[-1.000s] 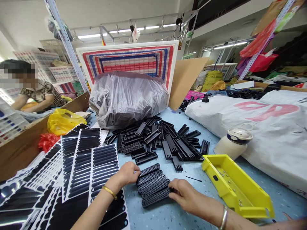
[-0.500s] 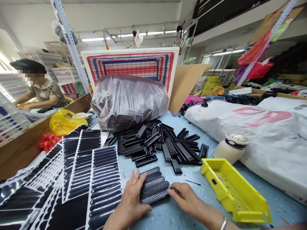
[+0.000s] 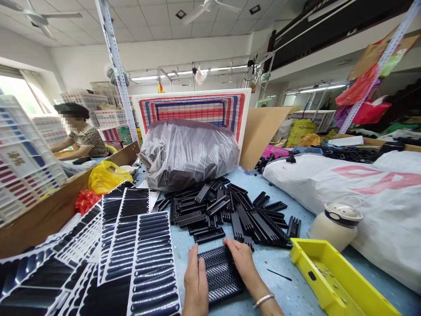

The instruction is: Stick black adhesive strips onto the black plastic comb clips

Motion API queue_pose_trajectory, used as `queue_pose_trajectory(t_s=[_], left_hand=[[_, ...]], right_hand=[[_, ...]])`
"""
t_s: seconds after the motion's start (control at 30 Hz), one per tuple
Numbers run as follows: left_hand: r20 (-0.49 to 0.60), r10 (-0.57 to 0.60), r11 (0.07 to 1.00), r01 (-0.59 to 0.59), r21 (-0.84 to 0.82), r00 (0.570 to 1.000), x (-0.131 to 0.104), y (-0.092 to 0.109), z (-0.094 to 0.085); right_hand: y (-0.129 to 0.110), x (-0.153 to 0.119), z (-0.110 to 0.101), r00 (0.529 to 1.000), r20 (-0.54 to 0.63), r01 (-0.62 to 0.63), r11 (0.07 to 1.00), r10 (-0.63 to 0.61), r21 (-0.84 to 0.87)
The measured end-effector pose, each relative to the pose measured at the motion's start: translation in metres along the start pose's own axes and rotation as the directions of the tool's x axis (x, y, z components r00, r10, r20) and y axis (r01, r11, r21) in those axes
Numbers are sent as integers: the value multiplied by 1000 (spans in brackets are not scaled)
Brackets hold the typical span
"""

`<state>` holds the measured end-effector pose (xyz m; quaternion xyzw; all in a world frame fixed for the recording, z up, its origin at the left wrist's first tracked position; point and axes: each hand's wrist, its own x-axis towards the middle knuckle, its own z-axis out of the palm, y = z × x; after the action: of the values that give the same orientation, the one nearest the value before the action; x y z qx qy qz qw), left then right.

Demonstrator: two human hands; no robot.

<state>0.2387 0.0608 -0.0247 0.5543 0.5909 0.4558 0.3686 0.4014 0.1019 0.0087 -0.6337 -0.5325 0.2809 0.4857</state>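
Several black perforated strips (image 3: 220,274) lie side by side as a block on the blue table in front of me. Along the left edge of the block rests my left hand (image 3: 196,281), its fingers straight and close together. My right hand (image 3: 242,265) lies against the right edge, fingers stretched toward the far corner and thumb hidden. Both hands touch the strips from opposite sides. Just beyond them is a loose heap of black slotted plastic pieces (image 3: 243,215). A thin black stick (image 3: 279,275) lies right of my right hand.
White sheets with rows of black strips (image 3: 154,263) cover the left side. A yellow bin (image 3: 355,281) with small bits stands right, near a cream bottle (image 3: 333,228) and a white sack (image 3: 378,193). A plastic-wrapped bundle (image 3: 190,153) sits behind. A person (image 3: 83,136) works far left.
My right hand has gone from the near right corner to along the block's right edge. My left fingers, spread before, are now together. The strips lie more squarely, and the view has tilted up.
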Motion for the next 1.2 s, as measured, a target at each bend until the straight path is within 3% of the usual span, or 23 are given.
queue_pose_trajectory(t_s=[0.17, 0.43, 0.73, 0.93, 1.07, 1.13, 1.2], left_hand=[[-27, -75, 997, 75, -23, 997, -1, -3, -5], [-20, -20, 1000, 20, -19, 1000, -15, -2, -23], [-36, -96, 992, 92, -90, 995, -16, -4, -28], [-12, -80, 991, 78, -112, 997, -17, -7, -24], [-51, -89, 981, 78, -179, 995, -16, 3, -23], [-74, -80, 978, 64, -200, 994, -19, 11, -33], [-91, -47, 978, 27, -209, 995, -26, 16, -59]], right_hand=[[-1, -21, 1, 996, -6, -85, 991, 86, 106], [-3, -57, 4, 986, -18, -156, 967, 163, 202], [1, -41, -6, 972, -41, -205, 915, 233, 347], [-4, -48, 7, 981, -54, -163, 946, 185, 281], [-14, -43, 8, 984, -52, -152, 962, 168, 228], [-24, -36, -3, 983, -53, -162, 965, 177, 206], [-35, -30, -23, 980, -75, -167, 969, 183, 184]])
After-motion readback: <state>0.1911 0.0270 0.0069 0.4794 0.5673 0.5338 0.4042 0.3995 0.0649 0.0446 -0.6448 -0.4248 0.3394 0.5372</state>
